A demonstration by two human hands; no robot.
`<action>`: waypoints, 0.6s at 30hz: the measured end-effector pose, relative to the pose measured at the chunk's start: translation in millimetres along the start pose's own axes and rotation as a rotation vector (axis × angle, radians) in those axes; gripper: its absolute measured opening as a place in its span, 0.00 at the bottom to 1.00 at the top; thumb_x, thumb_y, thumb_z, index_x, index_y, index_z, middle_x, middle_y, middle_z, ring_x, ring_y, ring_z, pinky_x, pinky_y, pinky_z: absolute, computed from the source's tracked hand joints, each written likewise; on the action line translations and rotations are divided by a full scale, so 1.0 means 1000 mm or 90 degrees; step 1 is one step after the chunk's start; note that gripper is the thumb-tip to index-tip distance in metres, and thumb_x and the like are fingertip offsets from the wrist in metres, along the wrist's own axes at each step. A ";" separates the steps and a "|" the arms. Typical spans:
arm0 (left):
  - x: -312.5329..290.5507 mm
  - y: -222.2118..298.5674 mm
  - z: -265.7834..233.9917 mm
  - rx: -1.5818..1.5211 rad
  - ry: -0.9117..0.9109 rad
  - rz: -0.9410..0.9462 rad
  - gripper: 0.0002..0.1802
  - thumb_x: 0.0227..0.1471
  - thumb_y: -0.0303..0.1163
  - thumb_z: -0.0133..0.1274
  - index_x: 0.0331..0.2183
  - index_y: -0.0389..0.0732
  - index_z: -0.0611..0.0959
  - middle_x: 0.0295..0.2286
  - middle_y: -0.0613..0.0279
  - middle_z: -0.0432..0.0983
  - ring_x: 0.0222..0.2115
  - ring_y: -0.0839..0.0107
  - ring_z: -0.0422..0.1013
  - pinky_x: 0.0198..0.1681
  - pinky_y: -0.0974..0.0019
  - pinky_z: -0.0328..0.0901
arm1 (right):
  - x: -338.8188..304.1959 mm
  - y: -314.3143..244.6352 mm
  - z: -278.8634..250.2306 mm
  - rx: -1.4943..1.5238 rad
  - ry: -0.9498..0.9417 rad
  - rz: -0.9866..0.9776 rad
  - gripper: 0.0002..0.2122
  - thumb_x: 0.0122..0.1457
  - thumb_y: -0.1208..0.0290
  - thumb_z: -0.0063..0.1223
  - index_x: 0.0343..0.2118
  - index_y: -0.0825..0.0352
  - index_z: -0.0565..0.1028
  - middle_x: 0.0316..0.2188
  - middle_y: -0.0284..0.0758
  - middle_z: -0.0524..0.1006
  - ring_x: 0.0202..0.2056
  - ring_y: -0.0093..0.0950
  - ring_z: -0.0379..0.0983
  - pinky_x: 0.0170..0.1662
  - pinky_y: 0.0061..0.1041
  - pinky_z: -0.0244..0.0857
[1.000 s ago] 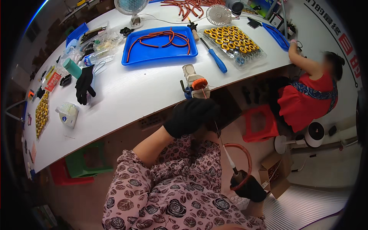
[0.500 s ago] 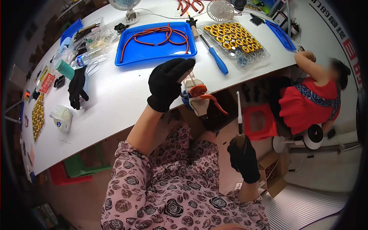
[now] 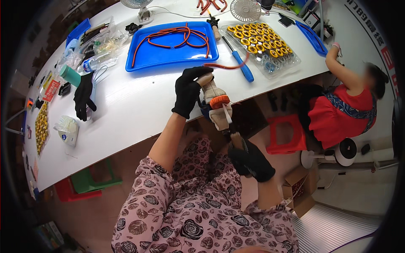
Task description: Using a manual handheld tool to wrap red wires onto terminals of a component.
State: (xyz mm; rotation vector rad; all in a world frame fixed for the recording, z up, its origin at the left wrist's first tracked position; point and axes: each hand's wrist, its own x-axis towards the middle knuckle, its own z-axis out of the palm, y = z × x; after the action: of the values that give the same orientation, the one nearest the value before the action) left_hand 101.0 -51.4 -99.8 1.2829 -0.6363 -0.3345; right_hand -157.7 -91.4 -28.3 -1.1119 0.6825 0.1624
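My left hand, in a black glove with bare skin at a fingertip, is closed beside a holder wrapped in pale cloth at the table's edge. A curved red-brown wire runs rightward from its fingers; the exact grip is partly hidden. An orange ring sits on the holder. In my gloved right hand is a wooden-handled tool, gripped by the handle. Its white shaft slants up to the ring's lower side; the tip's contact is unclear.
Beyond my hands lies a blue tray with red-brown wires. To its right are a blue-handled tool and a clear pack of yellow rings. A person in red sits at the right near a red stool.
My right hand has moved up and left, bringing the white shaft to the ring. The left hand has shifted slightly right. Red-brown wire now curves above it; the strand hanging right of the ring is gone.
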 end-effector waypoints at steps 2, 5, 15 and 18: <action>-0.002 -0.002 0.001 0.018 -0.023 0.024 0.11 0.43 0.28 0.59 0.34 0.42 0.83 0.34 0.65 0.77 0.36 0.74 0.70 0.42 0.71 0.63 | 0.009 -0.003 -0.002 -0.004 -0.006 -0.015 0.09 0.55 0.68 0.54 0.36 0.62 0.69 0.17 0.24 0.67 0.12 0.13 0.59 0.15 0.14 0.51; 0.000 -0.004 0.001 0.011 -0.035 0.028 0.11 0.44 0.29 0.58 0.34 0.42 0.83 0.34 0.67 0.77 0.36 0.74 0.70 0.42 0.71 0.63 | -0.005 0.007 -0.009 0.011 -0.028 -0.007 0.09 0.56 0.68 0.53 0.37 0.62 0.69 0.16 0.24 0.67 0.12 0.13 0.58 0.14 0.15 0.51; 0.011 -0.010 -0.004 -0.065 -0.097 -0.019 0.11 0.46 0.28 0.56 0.35 0.40 0.83 0.31 0.67 0.77 0.33 0.77 0.69 0.38 0.73 0.63 | -0.064 0.086 -0.014 0.034 -0.030 -0.080 0.06 0.57 0.66 0.51 0.32 0.61 0.68 0.11 0.24 0.63 0.09 0.15 0.57 0.11 0.15 0.47; 0.014 -0.005 -0.005 -0.025 -0.112 -0.050 0.12 0.48 0.27 0.52 0.38 0.36 0.81 0.34 0.61 0.76 0.36 0.72 0.70 0.43 0.70 0.63 | -0.021 0.055 -0.015 -0.041 -0.037 -0.128 0.07 0.56 0.66 0.52 0.35 0.60 0.69 0.13 0.23 0.64 0.12 0.14 0.58 0.13 0.15 0.51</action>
State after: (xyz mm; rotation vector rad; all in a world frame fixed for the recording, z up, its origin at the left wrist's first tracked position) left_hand 115.6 -56.8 -101.2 1.2513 -0.7253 -0.5263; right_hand -205.4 -75.2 -62.7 -1.2256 0.5130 0.0452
